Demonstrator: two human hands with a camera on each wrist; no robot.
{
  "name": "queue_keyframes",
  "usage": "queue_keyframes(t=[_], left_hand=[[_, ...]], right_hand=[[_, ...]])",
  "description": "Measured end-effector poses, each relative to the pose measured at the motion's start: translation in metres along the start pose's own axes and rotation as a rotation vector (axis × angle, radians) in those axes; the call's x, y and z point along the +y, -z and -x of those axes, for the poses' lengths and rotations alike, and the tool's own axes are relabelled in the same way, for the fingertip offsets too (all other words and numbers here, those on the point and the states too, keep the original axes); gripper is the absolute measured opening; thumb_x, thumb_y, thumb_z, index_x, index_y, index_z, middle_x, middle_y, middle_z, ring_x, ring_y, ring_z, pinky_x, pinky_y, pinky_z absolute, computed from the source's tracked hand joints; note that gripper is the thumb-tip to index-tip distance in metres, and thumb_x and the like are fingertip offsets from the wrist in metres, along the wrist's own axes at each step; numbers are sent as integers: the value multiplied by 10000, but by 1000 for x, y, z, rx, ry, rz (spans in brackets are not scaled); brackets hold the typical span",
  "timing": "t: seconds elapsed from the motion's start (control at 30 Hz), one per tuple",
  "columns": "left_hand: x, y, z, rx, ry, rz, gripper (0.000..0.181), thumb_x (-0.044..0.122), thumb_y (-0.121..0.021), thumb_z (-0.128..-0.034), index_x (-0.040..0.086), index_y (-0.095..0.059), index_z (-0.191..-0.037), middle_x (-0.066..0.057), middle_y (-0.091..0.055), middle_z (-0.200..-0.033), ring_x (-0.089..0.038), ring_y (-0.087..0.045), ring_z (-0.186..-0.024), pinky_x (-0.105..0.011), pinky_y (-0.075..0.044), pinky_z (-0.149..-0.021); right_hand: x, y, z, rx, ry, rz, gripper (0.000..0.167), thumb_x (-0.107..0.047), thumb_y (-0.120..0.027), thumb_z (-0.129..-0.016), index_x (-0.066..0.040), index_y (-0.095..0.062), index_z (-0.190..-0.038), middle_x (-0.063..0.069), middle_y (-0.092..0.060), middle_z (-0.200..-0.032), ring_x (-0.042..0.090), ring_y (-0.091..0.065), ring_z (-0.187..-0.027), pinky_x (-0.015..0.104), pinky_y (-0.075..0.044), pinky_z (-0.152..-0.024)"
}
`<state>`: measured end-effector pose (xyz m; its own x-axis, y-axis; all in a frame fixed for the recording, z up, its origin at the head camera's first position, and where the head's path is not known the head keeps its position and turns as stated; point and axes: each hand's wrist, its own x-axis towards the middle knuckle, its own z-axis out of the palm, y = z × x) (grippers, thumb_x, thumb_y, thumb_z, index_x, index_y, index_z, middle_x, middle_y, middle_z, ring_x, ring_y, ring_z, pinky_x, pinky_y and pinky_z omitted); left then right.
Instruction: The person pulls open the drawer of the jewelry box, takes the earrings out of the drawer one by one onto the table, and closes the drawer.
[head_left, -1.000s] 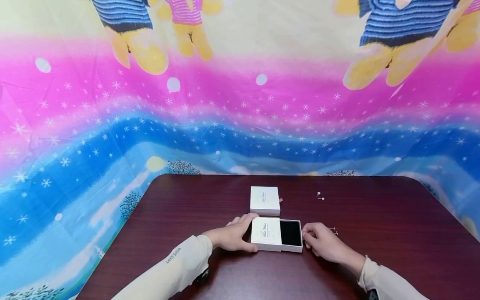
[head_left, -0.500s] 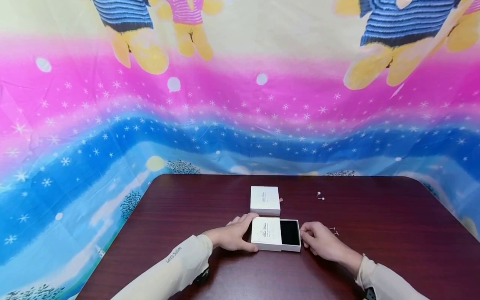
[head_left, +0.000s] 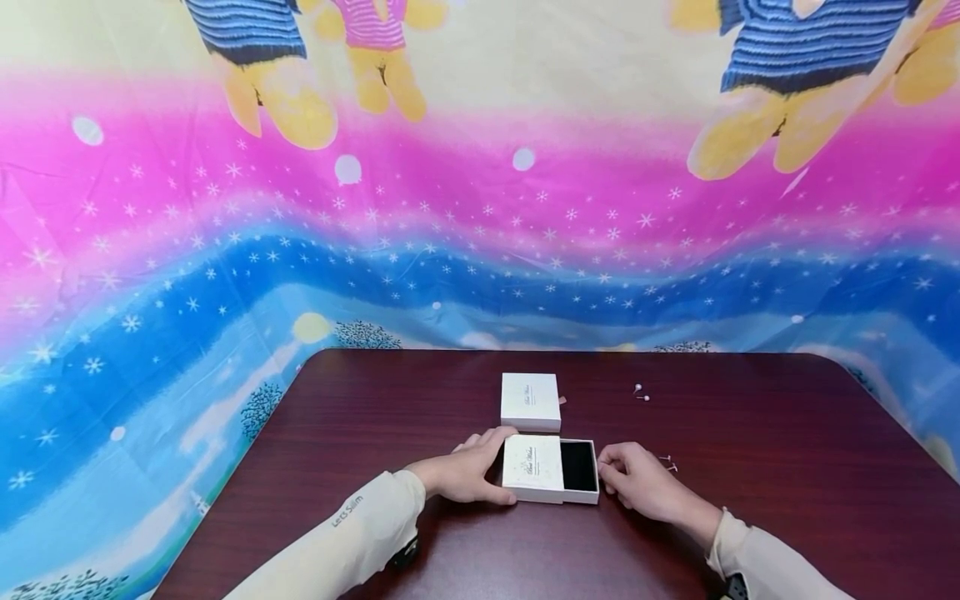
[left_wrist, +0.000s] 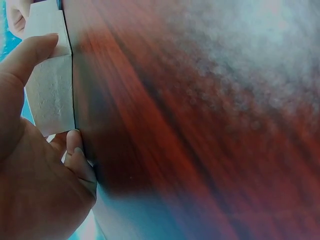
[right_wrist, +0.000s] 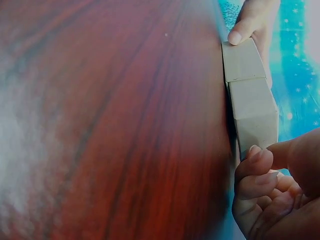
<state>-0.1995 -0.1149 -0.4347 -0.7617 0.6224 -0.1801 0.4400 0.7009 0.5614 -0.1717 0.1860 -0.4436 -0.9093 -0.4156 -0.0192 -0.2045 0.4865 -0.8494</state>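
Note:
A white jewelry box (head_left: pixel 533 467) with printed lettering lies on the table, its drawer (head_left: pixel 581 497) partly out to the right. A black pad (head_left: pixel 577 467) lines the drawer. My left hand (head_left: pixel 468 475) grips the box's outer sleeve from the left, thumb along the near side and fingers round the far side. At the drawer's right end, my right hand (head_left: pixel 637 479) has its fingers curled, thumb and index finger pinching at that end. In the right wrist view, those fingertips (right_wrist: pixel 257 155) meet the drawer's end wall; any pull tab there is hidden.
A second white box (head_left: pixel 529 400), closed, with a small ribbon tab on its right, stands just behind the first. Two pearl-headed studs (head_left: pixel 641 393) lie at the back right. More small pins (head_left: pixel 670 463) lie behind my right hand on the dark red table (head_left: pixel 390 392).
The drawer has slid slightly left into its sleeve, and my right hand has moved left with it. My left hand has stayed in place on the sleeve.

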Motion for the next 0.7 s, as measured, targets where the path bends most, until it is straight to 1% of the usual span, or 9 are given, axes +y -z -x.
queue_keyframes(t=[0.1, 0.23, 0.5, 0.7], left_hand=[[0, 0, 0, 1, -3, -1, 892, 432, -796, -837, 205, -262, -1515, 6, -464, -1410, -155, -411, -1186, -383, -345, -1048], [-1, -1, -1, 3, -5, -4, 893, 433, -795, -836, 204, -262, -1515, 4, -464, -1415, -157, -413, -1192, -380, -346, -1046], [0, -1, -1, 1, 6, -4, 912, 433, -795, -835, 193, -250, -1526, -18, -449, -1455, -187, -411, -1245, -427, -340, -1085], [0, -1, -1, 3, 1, -5, 908, 428, -798, -832, 193, -256, -1521, -11, -458, -1433, -174, -411, -1221, -402, -344, -1065]], right_hand=[[0, -1, -1, 6, 3, 19, 177, -11, -516, -988, -11, -593, -828, 4, -535, -631, 19, -418, -418, 207, -405, -422], [0, -1, -1, 3, 0, 14, 178, -15, -515, -992, -11, -596, -833, 3, -535, -633, 22, -419, -417, 211, -408, -423], [-3, -2, -2, 2, -8, 20, 183, -16, -517, -990, -19, -597, -826, 5, -535, -629, 30, -423, -420, 211, -410, -426], [-4, -2, -2, 3, -4, 28, 181, -23, -519, -994, -14, -605, -835, 14, -550, -632, 38, -431, -419, 225, -419, -429]])
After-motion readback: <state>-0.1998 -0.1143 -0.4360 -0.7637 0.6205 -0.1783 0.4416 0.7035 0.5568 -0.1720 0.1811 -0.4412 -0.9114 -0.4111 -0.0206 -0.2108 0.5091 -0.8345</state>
